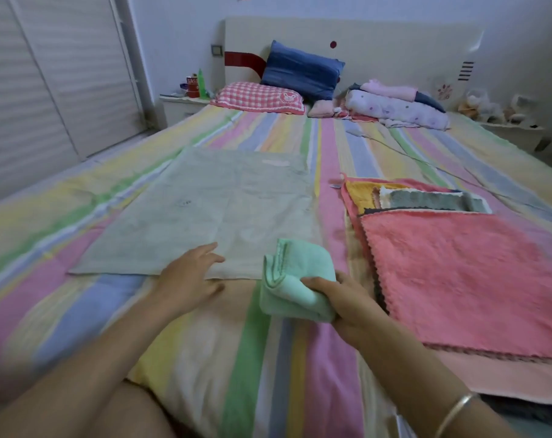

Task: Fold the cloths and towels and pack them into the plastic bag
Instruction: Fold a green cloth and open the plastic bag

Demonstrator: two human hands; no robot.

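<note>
In the head view, low centre, the right hand [347, 306] curls fingers and thumb round a folded mint cloth [292, 279] over the striped bedsheet [262, 358]. The left hand [188, 276], fingers straight and spread, seems to rest on the near edge of the pale green towel [211, 210], which lies flat centre-left. A pink cloth [464, 273] tops a pile at right.

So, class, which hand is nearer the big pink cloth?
Right. The right hand, gripping the folded mint cloth, is just beside the left edge of the pink cloth; the left hand rests farther left on the pale green towel.
</note>
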